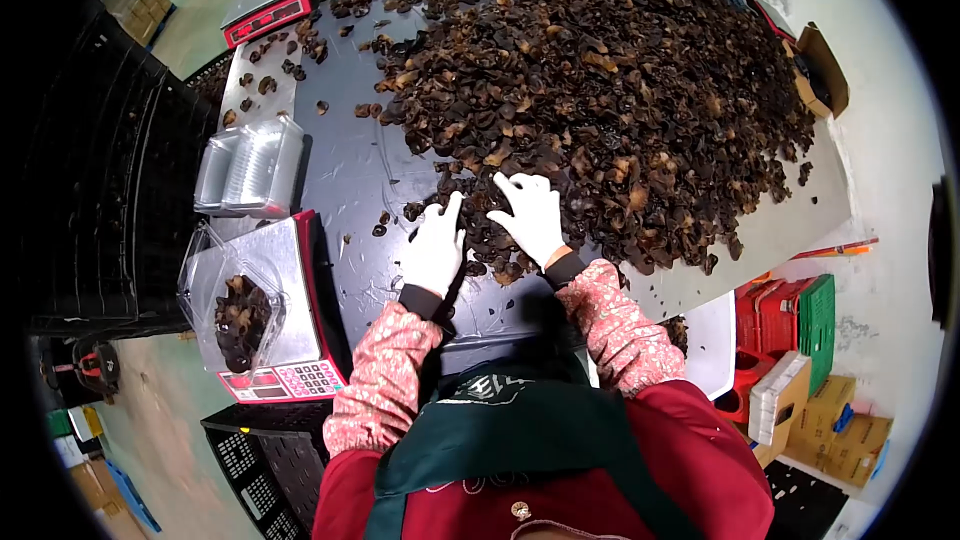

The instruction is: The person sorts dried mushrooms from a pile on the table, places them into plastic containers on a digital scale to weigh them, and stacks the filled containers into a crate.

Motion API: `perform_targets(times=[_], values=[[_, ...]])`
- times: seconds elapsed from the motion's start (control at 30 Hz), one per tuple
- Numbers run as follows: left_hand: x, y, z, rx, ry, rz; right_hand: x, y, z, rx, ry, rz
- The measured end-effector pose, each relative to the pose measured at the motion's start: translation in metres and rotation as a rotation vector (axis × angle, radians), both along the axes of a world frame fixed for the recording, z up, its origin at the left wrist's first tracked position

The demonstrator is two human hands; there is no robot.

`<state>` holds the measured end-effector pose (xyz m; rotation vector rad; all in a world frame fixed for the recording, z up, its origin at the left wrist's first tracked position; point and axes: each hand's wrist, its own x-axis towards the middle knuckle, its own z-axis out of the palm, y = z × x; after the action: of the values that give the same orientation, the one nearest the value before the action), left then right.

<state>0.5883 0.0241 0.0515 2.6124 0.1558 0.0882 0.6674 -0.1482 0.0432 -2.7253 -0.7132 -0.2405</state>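
My left hand (435, 248), in a white glove, rests at the near edge of a big heap of dark brown wood ear mushrooms (600, 80). Its fingers are apart, with the index finger stretched forward. To its right, my right hand (532, 218), also gloved, touches the heap with thumb and fingers spread. Loose mushroom pieces lie between and around both hands; neither hand visibly grips one. On the near-left scale (292, 240) stands an opened clear plastic box with a clump of mushrooms (243, 320) in it.
A stack of clear plastic boxes (252, 168) stands at the metal table's (340, 170) left edge. Beyond it is a second red scale (272, 2). Black crates (90, 170) rise on the left. A white tub (708, 340) and red and green crates (815, 330) are at the right.
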Motion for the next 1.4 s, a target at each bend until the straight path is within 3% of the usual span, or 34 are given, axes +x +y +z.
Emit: perform_targets(times=[0.1, 0.2, 0.33, 0.4, 0.47, 0.53, 0.6, 0.67, 0.7, 0.77, 0.83, 0.87, 0.93, 1.07, 1.13, 1.17, 1.2, 1.27, 1.33, 1.37, 1.4], values=[[0.005, 0.006, -0.018, -0.045, -0.112, 0.02, -0.005, -0.008, -0.013, 0.158, -0.006, 0.211], [-0.001, 0.018, -0.031, -0.196, -0.318, 0.164, 0.0, -0.026, -0.013, 0.484, -0.027, 0.157], [-0.017, 0.046, -0.031, -0.328, -0.413, 0.16, 0.014, -0.059, 0.02, 1.116, 0.729, -0.089], [-0.032, 0.052, -0.011, -0.72, -0.236, 0.293, 0.018, -0.065, 0.021, 1.216, 0.696, -0.098], [-0.048, 0.063, 0.022, -0.896, -0.11, 0.38, 0.022, -0.072, 0.009, 1.083, 0.62, -0.027], [-0.066, 0.072, 0.053, -0.964, -0.248, 0.376, 0.028, -0.075, -0.02, 1.208, 0.667, 0.073], [-0.096, 0.097, 0.085, -0.852, -0.222, 0.414, 0.021, -0.066, -0.012, 1.136, 0.671, 0.065], [-0.129, 0.124, 0.107, -0.923, -0.294, 0.521, 0.012, -0.051, -0.006, 1.425, 0.826, 0.119], [-0.145, 0.138, 0.116, -0.797, -0.374, 0.531, 0.012, -0.045, -0.012, 1.502, 0.895, 0.084], [-0.174, 0.169, 0.122, -0.656, -0.573, 0.639, -0.002, -0.023, 0.013, 1.244, 0.665, 0.173], [-0.203, 0.2, 0.127, -0.391, -0.562, 0.741, -0.01, 0.006, 0.026, 1.353, 0.867, 0.187], [-0.215, 0.216, 0.125, -0.28, -0.57, 0.758, -0.01, 0.021, 0.028, 1.581, 1.272, 0.141], [-0.231, 0.237, 0.113, -0.3, -0.664, 0.74, -0.027, 0.064, 0.063, 1.533, 1.467, 0.182], [-0.239, 0.253, 0.086, -0.258, -0.659, 0.762, -0.05, 0.159, 0.083, 1.314, 1.377, 0.42], [-0.236, 0.241, 0.081, -0.081, -0.664, 0.676, -0.072, 0.205, 0.11, 1.123, 1.014, 0.736], [-0.235, 0.236, 0.079, 0.014, -0.646, 0.646, -0.082, 0.229, 0.121, 1.186, 1.297, 0.639], [-0.236, 0.234, 0.077, 0.08, -0.628, 0.629, -0.089, 0.251, 0.128, 1.174, 1.402, 0.663], [-0.239, 0.235, 0.072, 0.161, -0.552, 0.649, -0.099, 0.296, 0.127, 1.108, 1.108, 0.737], [-0.246, 0.24, 0.063, 0.222, -0.494, 0.665, -0.111, 0.33, 0.114, 1.027, 1.104, 0.652], [-0.247, 0.244, 0.059, 0.236, -0.472, 0.67, -0.115, 0.34, 0.107, 0.923, 0.828, 0.721], [-0.247, 0.246, 0.059, 0.238, -0.457, 0.673, -0.121, 0.345, 0.115, 0.918, 0.886, 0.74]])
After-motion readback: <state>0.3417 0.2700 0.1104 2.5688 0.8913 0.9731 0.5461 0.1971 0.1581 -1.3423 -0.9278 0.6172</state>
